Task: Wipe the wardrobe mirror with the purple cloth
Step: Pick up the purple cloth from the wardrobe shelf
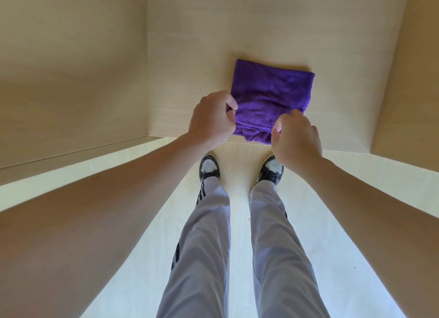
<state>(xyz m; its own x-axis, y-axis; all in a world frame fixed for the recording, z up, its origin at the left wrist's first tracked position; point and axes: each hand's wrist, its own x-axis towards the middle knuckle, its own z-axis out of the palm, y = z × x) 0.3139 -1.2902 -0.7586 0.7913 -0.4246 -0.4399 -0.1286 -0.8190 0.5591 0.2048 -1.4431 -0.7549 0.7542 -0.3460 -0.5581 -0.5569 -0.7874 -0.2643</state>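
Setting: interior of a pale beige wood-laminate wardrobe compartment, with a flat shelf [202, 85] bounded by a left side panel [71, 68] and a right side panel [408, 68]; below it, a light cream floor [237, 165], grey striped trousers [206, 246] and a pair of black-and-white trainers [210, 168]. Item: one folded square purple terry cloth [273, 92], lying flat on the shelf near its front edge, with its near edge slightly overhanging. Left hand [211, 118]: fingers curled, pinching the cloth's near-left corner. Right hand [297, 137]: thumb and curled fingers at the near-right edge, seemingly closed on the fabric, though the contact itself is partly masked by the knuckles. Handling, by judgement: light, soft and limp; it should drape and unfold when lifted, is unlikely to slip and is not fragile. Best taken at the near corners or bunched through the folded layers so it stays together as a pad. Not determinable: the number of folds; the underside of the cloth; most fingertips, which are tucked under. The wardrobe mirror is not in view, and wiping has not yet begun.
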